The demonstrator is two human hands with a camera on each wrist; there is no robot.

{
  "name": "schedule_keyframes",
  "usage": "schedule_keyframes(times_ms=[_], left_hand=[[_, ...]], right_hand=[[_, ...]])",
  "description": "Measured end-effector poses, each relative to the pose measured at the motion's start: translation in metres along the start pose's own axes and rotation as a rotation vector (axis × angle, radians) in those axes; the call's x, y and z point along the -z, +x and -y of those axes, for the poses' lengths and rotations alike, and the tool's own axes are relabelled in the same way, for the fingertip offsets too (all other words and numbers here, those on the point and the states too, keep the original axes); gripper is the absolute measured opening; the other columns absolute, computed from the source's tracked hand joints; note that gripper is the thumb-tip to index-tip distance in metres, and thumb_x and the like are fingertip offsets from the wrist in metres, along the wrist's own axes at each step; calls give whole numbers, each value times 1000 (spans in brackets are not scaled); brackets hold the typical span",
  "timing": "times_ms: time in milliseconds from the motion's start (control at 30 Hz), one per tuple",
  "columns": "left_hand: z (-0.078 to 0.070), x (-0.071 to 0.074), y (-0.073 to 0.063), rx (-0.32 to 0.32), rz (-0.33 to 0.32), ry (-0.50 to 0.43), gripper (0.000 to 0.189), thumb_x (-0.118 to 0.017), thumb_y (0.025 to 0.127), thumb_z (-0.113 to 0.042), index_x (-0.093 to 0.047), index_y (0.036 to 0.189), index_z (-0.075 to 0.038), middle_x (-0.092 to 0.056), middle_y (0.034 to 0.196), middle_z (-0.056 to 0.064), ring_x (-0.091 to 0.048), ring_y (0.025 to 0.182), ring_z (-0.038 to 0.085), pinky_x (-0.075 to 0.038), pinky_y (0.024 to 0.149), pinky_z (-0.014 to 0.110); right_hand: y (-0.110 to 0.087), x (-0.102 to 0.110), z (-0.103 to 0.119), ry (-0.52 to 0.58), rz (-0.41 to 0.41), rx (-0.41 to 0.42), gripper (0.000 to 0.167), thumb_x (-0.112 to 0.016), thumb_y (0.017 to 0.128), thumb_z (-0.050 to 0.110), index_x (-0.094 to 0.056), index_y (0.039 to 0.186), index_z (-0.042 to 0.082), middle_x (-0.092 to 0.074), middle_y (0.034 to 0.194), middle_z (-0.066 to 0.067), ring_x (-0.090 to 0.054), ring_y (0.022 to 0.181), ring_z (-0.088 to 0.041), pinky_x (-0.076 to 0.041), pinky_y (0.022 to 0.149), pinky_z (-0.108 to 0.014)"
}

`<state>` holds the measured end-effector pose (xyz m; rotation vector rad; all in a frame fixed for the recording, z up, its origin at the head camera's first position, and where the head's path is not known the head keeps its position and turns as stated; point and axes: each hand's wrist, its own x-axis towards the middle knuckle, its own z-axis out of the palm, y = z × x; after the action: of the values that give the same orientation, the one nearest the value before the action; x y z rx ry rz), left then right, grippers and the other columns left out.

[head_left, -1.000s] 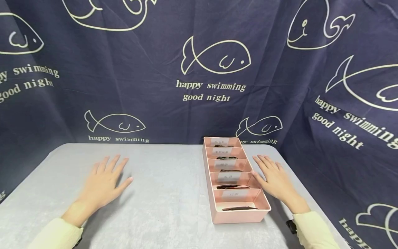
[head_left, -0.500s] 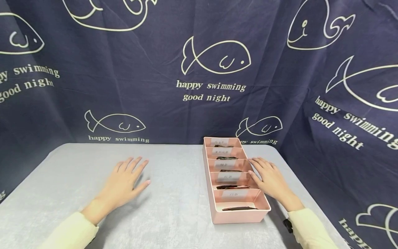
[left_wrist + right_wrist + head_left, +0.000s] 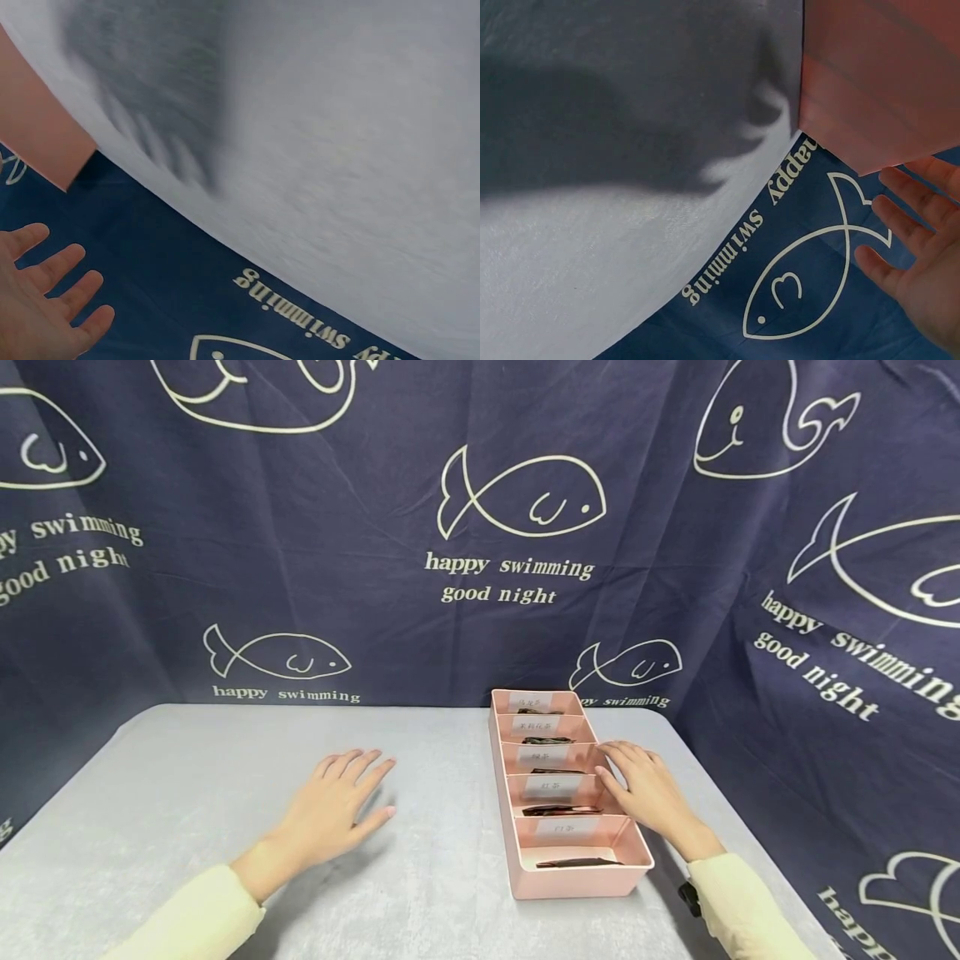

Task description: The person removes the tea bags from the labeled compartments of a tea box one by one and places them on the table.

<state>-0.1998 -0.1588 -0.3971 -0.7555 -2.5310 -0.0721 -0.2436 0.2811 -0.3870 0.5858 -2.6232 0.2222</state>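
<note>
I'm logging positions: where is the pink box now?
In the head view, the pink box stands right of centre on the table, between the left hand and, much closer, the right hand.

Head: dark sachets (image 3: 579, 862), lower parts hidden behind walls of the pink divided tray (image 3: 577, 883) | farthest label (image 3: 529, 702), characters blurred | left sleeve (image 3: 191, 914) and right sleeve (image 3: 742, 902), cut by bottom edge | Wrists: left hand (image 3: 37, 307), right hand (image 3: 930, 262) (contact with the rim indeterminate) and tray, all cropped.
</note>
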Motion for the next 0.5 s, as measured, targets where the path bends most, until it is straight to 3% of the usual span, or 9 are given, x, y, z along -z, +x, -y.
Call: schedule_keyframes(times_ms=[500], left_hand=[[-35,-4,21,-153,-46,-80,57,-56,83,-47,-48,130,-15,-54,125,5,-49,114,24,-35,97,42]], right_hand=[[0,-4,0,53,-29,0,35,-55,88,23,-58,116,2,-59,118,-16,-50,114,-34,-37,87,-52]])
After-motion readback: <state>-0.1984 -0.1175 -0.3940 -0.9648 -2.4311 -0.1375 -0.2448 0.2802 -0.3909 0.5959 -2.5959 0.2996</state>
